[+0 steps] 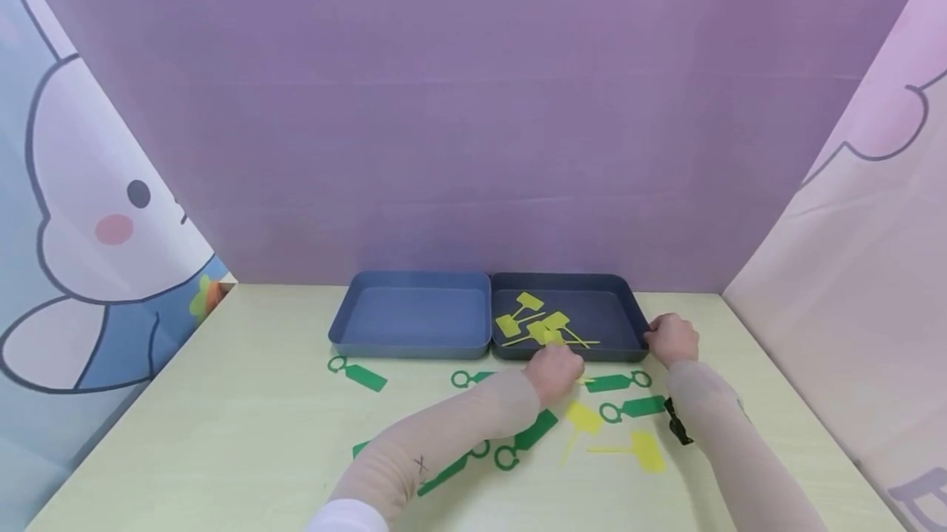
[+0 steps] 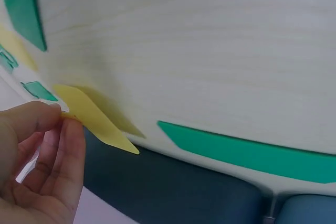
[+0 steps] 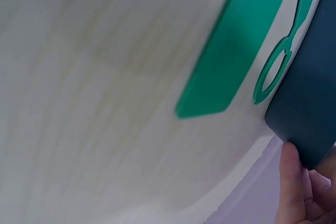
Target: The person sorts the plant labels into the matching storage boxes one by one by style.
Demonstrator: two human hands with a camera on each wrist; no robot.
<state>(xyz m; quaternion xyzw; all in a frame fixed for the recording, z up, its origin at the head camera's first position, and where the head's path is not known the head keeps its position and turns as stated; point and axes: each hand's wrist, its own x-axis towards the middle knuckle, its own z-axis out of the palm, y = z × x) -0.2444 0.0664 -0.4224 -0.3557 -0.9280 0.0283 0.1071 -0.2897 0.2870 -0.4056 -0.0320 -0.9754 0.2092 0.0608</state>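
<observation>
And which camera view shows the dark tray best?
Head view: the dark tray appears almost whole, yellow tags inside. Left wrist shows only some outer wall; right wrist, only a corner, held by the right hand.

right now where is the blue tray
In the head view, the blue tray sits left of centre, immediately left of the dark tray, before the purple wall.

This is a screened-off tabletop booth: a pale wood-grain table (image 1: 222,425) stands before a plain purple backdrop (image 1: 473,121), with a left cartoon-printed panel (image 1: 81,187) and a pinkish right panel (image 1: 873,269) flanking it. The wider room cannot be told.
</observation>
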